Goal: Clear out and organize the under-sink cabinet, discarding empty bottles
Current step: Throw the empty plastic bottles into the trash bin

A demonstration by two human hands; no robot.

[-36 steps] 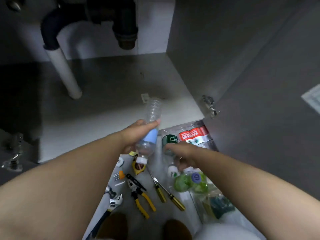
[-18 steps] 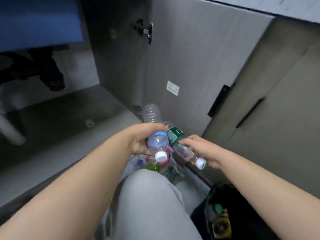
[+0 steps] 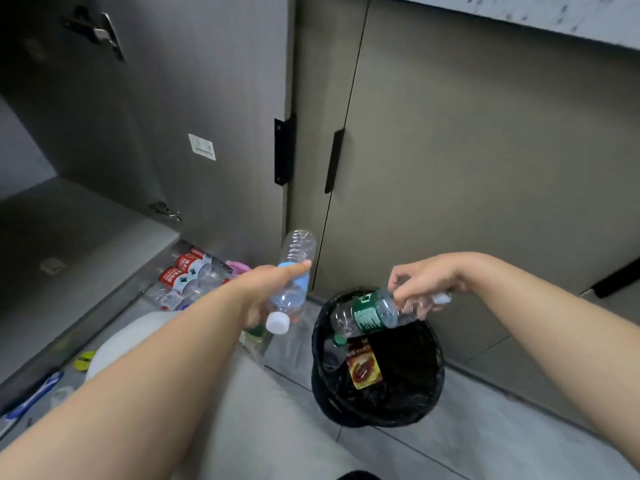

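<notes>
My left hand (image 3: 268, 287) grips a clear empty bottle with a blue label (image 3: 293, 271) and white cap, its base pointing up, just left of the bin. My right hand (image 3: 420, 277) holds a clear bottle with a green label (image 3: 369, 311) by its neck end, lying nearly level right over the mouth of the black-lined trash bin (image 3: 429, 386). Inside the bin lie a bottle with a green cap and a red-brown packet (image 3: 363, 367).
Several red-labelled empty bottles (image 3: 183, 275) lie on the floor by the open cabinet door (image 3: 194, 109). The cabinet floor (image 3: 69, 223) is at the left. My grey-trousered knee (image 3: 242, 410) fills the lower middle. Closed cabinet fronts with black handles (image 3: 334, 161) stand behind the bin.
My view swung right from the cabinet to the trash bin. Both hands moved right with their bottles; the green-label bottle now hangs over the bin's mouth.
</notes>
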